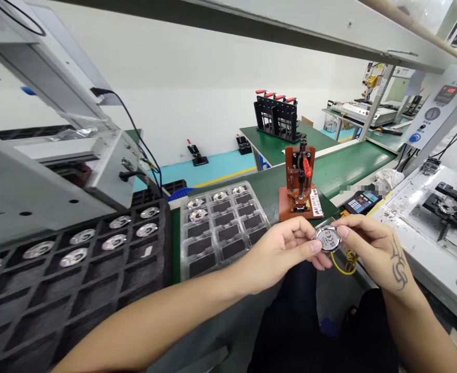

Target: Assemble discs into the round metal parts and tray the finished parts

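A small round silver speaker point(327, 239) with a yellow wire point(343, 264) hanging from it is held between both my hands, above my lap at the table's front edge. My left hand point(286, 248) pinches its left side with thumb and fingers. My right hand point(368, 243) grips its right rim. Just behind the speaker stands a red-brown toggle clamp jig point(300, 181) on the green table point(341, 166).
A clear blister tray point(223, 225) with a few speakers in its far row lies left of the jig. A black tray point(69, 269) with several speakers sits further left under a grey machine point(57, 155). A white workstation with a control panel point(440, 109) is at right.
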Tool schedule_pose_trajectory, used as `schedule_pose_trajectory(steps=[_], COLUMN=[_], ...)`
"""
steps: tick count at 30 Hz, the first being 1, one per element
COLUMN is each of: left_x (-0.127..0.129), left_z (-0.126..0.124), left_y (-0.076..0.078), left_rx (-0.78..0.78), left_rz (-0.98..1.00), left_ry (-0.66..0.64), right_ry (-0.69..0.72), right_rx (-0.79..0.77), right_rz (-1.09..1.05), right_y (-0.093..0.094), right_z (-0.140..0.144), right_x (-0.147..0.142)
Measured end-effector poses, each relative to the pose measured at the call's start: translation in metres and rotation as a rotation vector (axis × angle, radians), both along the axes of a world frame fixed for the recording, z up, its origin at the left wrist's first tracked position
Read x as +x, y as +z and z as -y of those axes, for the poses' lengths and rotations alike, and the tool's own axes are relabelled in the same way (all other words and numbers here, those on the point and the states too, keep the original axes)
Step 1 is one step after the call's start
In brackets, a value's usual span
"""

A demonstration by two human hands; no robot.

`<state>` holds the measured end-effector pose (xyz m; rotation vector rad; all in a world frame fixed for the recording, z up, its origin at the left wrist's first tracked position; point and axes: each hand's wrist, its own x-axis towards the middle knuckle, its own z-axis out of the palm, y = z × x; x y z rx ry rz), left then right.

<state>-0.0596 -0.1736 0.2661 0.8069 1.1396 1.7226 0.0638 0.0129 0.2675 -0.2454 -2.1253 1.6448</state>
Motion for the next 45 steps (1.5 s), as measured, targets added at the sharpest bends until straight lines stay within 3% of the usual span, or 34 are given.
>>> schedule_pose_trajectory(steps=[26, 34, 40, 43, 45], left_x=[-0.002, -0.013, 0.000, 0.001, -0.012], left_z=[0.000, 0.000, 0.007, 0.022, 0.044], left_y=[-0.002, 0.006, -0.019, -0.034, -0.039], left_rx=[-0.053, -0.112, -0.001, -0.008, -0.051], left_rz=[0.028, -0.178, 0.002, -0.045, -0.162], left_ry=[0.001, 0.086, 0.149, 0.190, 0.242], right_ry=[0.018, 0.176, 0.143, 0.145, 0.107], right_rx=[-0.051, -0.132, -0.141, -0.050, 0.032], right_rz=[-0.010, 0.111, 0.085, 0.118, 0.153], right_y=[-0.001, -0.007, -0.028, -0.048, -0.064], right_z=[0.000, 0.004, 0.014, 0.015, 0.010], right_x=[-0.005, -0.011, -0.013, -0.011, -0.009])
